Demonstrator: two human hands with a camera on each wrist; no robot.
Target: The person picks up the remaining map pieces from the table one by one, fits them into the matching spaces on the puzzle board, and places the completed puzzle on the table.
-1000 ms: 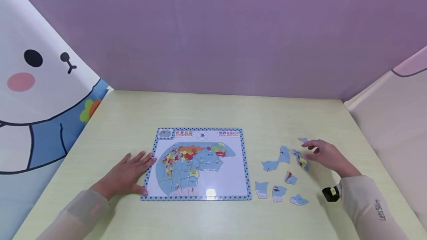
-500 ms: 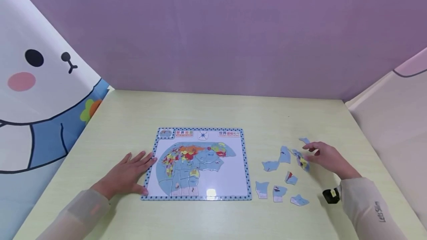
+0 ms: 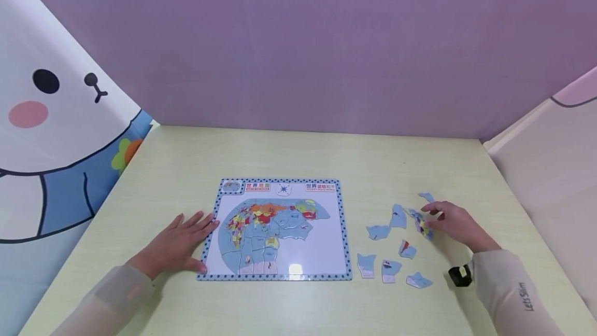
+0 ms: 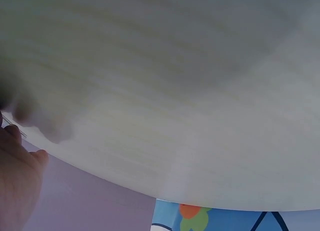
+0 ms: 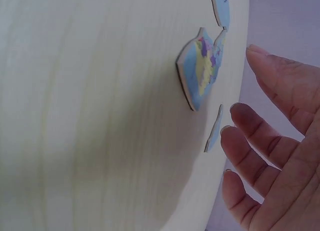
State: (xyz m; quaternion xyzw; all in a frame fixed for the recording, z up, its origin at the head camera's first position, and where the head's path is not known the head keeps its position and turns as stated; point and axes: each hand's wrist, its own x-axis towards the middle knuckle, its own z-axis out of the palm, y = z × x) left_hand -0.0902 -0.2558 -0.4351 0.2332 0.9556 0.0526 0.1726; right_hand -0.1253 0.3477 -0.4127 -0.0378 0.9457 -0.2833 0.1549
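Since the earlier frame, only the right hand (image 3: 453, 223) has moved slightly, a little away from the far edge of the worktop (image 3: 298, 154); the left hand (image 3: 174, 242) and the puzzle board (image 3: 317, 258) remain in place. The left hand has its fingers spread, their tips at the board's left border. The right one is loosely bent over the yellow-patterned piece (image 5: 202, 76), gripping nothing that we can see; whether it touches, we cannot tell. This piece and the other loose pieces (image 3: 378, 232) lie between the board and the worktop's right edge. They look thin, so we think fingers could slip on them or push a neighbour; a sideways push from the left hand could slide the board. We read "世界" in both upper corners of the board and "LetsSlim" on the right sleeve (image 3: 508, 279); the smaller labels are unclear.
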